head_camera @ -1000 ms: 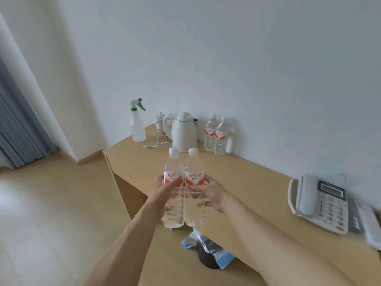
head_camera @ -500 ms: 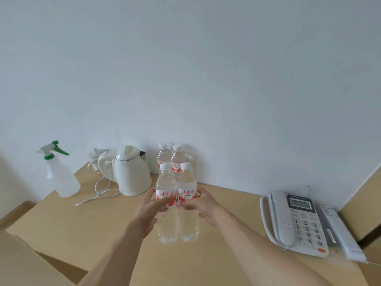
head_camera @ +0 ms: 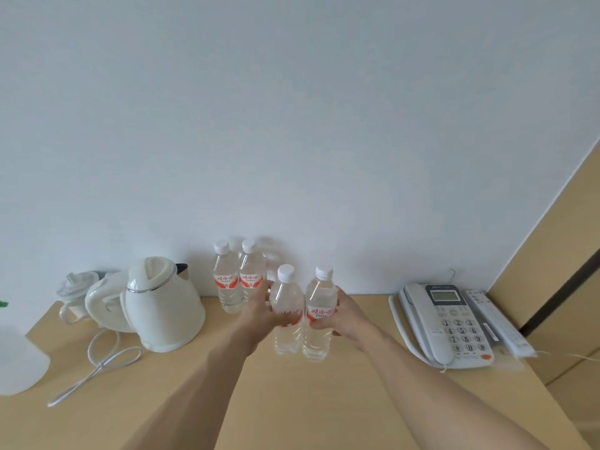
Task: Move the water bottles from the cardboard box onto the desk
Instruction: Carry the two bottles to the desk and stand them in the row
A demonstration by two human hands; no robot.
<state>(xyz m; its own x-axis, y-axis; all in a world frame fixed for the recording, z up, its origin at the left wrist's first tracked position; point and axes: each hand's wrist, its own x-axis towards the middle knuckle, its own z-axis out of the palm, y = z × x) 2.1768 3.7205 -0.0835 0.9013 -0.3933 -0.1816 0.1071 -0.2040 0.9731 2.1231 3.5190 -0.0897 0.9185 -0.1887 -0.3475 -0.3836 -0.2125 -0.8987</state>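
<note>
My left hand (head_camera: 259,311) grips a clear water bottle (head_camera: 287,295) with a white cap and red label. My right hand (head_camera: 345,315) grips a second such bottle (head_camera: 320,295) beside it. Both bottles are upright, side by side, low over the wooden desk (head_camera: 292,401); whether their bases touch it I cannot tell. Behind them, against the wall, stand two more water bottles (head_camera: 224,280) (head_camera: 250,277) close together. The cardboard box is out of view.
A white electric kettle (head_camera: 162,306) with its cord (head_camera: 97,358) stands left of the bottles, a small white pot (head_camera: 76,287) behind it. A spray bottle's body (head_camera: 16,365) shows at the far left. A white desk phone (head_camera: 444,323) and a remote (head_camera: 500,323) lie on the right.
Both hands have carried the two bottles forward and to the right, lower toward the desk, in front of the two standing bottles. The view has come closer to the desk.
</note>
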